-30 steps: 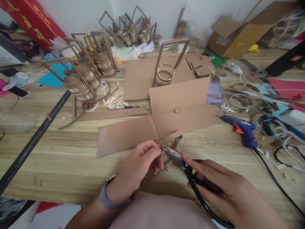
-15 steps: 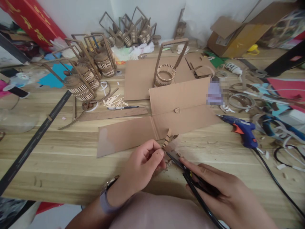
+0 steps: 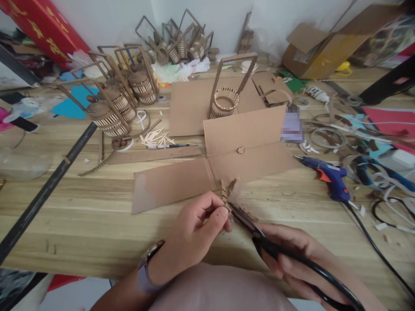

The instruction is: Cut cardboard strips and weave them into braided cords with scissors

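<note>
In the head view, my left hand (image 3: 204, 224) pinches a narrow brown cardboard strip (image 3: 223, 190) with dark cross marks, its free end pointing away from me. My right hand (image 3: 292, 255) is wrapped round black-handled scissors (image 3: 259, 231). Their blades look almost closed, and the tips touch or nearly touch the strip beside my left fingertips. Small cardboard scraps lie under and around the blades. Just beyond my hands is a folded cardboard sheet (image 3: 246, 162). My left fingers hide the lower part of the strip.
A blue glue gun (image 3: 327, 175) lies to the right, its cord running toward me. An open small basket (image 3: 225, 101) with a tall handle stands behind the sheet. Lidded baskets (image 3: 110, 119) and loose pale sticks (image 3: 157, 137) are at left. A cardboard box (image 3: 317, 52) stands back right.
The scissors' handles have swung outward to the right and the blades have come closer together. My left hand has shifted slightly right, and the strip now stands more upright.
</note>
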The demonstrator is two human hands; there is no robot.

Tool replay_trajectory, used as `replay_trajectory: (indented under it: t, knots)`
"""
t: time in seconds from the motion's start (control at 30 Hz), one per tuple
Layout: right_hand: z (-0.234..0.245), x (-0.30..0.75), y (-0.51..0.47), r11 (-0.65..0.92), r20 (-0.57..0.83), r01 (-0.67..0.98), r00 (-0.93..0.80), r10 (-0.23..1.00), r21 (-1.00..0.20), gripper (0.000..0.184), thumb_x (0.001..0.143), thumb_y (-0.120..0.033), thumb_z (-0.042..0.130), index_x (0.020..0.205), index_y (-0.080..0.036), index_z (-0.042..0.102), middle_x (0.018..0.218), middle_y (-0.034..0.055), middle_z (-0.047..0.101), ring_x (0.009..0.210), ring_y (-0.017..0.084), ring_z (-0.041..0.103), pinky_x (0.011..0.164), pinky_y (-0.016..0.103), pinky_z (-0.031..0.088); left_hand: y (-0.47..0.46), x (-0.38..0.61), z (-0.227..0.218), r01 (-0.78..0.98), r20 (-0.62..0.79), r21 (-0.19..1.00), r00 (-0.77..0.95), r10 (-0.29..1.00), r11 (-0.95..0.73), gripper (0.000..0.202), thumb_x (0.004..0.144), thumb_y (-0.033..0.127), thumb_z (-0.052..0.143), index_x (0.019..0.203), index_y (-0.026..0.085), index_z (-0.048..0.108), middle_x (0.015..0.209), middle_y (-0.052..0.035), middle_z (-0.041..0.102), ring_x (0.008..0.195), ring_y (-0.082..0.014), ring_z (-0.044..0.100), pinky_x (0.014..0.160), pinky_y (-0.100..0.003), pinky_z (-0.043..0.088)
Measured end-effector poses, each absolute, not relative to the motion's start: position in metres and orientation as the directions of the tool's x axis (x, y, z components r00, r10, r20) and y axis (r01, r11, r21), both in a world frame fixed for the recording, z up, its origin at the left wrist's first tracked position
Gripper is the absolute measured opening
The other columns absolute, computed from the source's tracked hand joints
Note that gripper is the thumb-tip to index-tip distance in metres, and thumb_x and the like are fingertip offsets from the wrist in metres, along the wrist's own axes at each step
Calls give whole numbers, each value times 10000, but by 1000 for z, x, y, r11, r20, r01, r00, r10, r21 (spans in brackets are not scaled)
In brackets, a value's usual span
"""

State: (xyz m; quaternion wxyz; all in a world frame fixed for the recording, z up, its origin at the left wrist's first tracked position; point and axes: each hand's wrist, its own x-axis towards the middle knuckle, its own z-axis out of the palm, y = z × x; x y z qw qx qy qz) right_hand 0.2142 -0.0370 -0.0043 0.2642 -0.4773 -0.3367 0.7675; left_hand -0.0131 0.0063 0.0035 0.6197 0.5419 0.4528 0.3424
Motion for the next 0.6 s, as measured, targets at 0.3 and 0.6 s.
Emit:
replay_trajectory:
  t: [0.3, 0.6]
  knots:
    - [-11, 272, -19, -227, -368, 475, -228, 902, -850, 537, 755, -571, 754, 1195, -263, 752, 792, 66, 749, 668, 193, 685, 604, 284, 572, 9, -11, 3, 126, -265, 964, 344, 901, 235, 237, 959, 362, 503, 793, 200, 546, 709, 4, 648, 614, -118, 499, 552, -225, 365]
    - [-60, 308, -16, 122, 170, 962, -81, 982, -244, 448, 881, -462, 538, 1176, -176, 717, 911, 118, 765, 708, 278, 722, 618, 388, 570, 9, -8, 5, 151, -280, 959, 349, 894, 241, 183, 939, 318, 523, 819, 196, 586, 727, -2, 679, 662, -129, 569, 597, -216, 422]
